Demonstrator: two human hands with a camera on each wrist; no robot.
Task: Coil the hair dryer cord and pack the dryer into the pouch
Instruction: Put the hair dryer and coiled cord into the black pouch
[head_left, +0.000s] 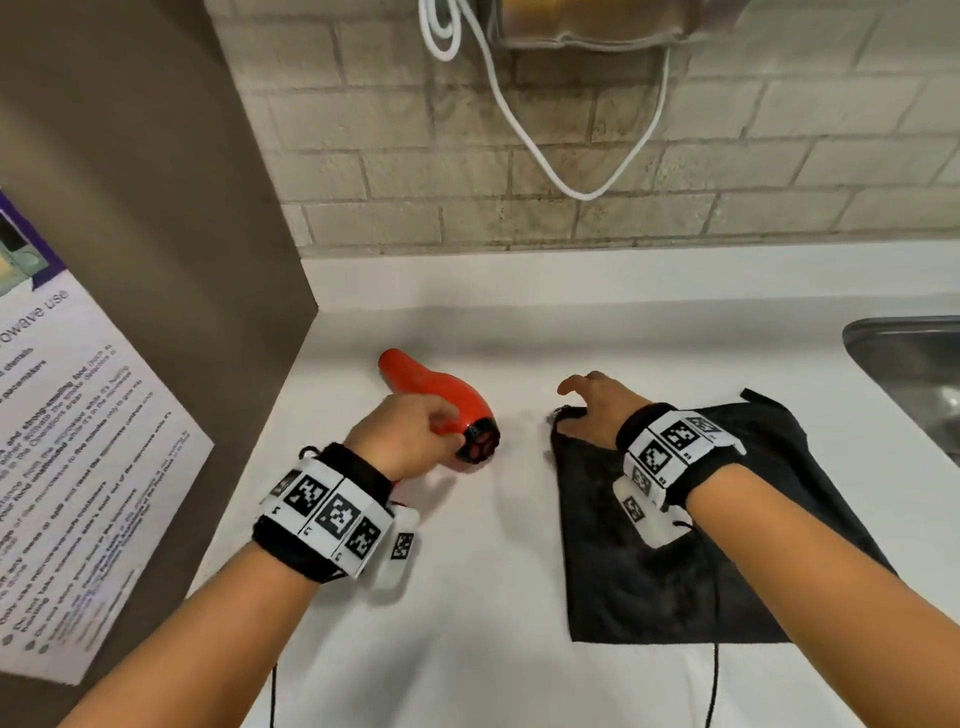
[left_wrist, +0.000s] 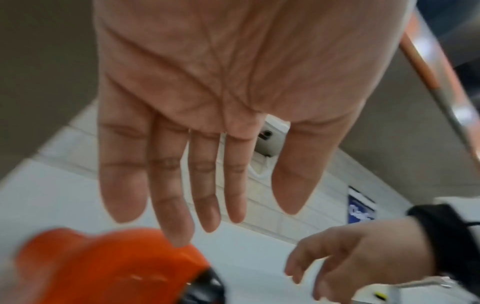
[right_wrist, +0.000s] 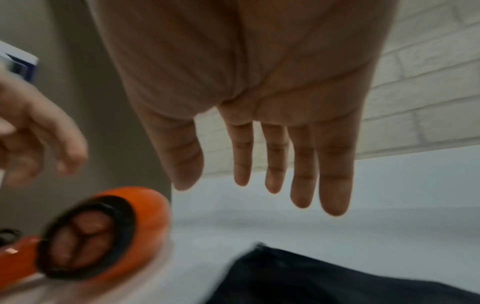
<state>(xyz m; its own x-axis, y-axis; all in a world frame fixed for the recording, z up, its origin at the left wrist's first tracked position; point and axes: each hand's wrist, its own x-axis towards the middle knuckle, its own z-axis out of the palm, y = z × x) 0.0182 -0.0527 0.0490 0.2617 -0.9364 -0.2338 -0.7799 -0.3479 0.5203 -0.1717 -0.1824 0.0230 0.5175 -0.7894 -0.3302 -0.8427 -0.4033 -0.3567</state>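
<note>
An orange hair dryer (head_left: 441, 389) lies on the white counter (head_left: 493, 597), its black grille end facing me. My left hand (head_left: 415, 431) is over its body with the fingers straight; in the left wrist view the middle fingertip (left_wrist: 179, 236) reaches the orange shell (left_wrist: 103, 267), and whether it touches is blurred. Only a red bit of cord (head_left: 397, 501) shows under my left wrist. The black pouch (head_left: 675, 571) lies flat on the right. My right hand (head_left: 587, 400) hovers open over its far left corner. The right wrist view shows straight fingers (right_wrist: 303, 174), the pouch (right_wrist: 337, 277) and the dryer (right_wrist: 145, 205).
A brown panel (head_left: 156, 260) with a printed notice (head_left: 78, 441) closes off the left side. A steel sink (head_left: 909, 374) is at the right edge. A white cable (head_left: 571, 156) hangs on the brick-tiled wall behind. Thin black wrist-camera leads (head_left: 714, 686) trail toward me.
</note>
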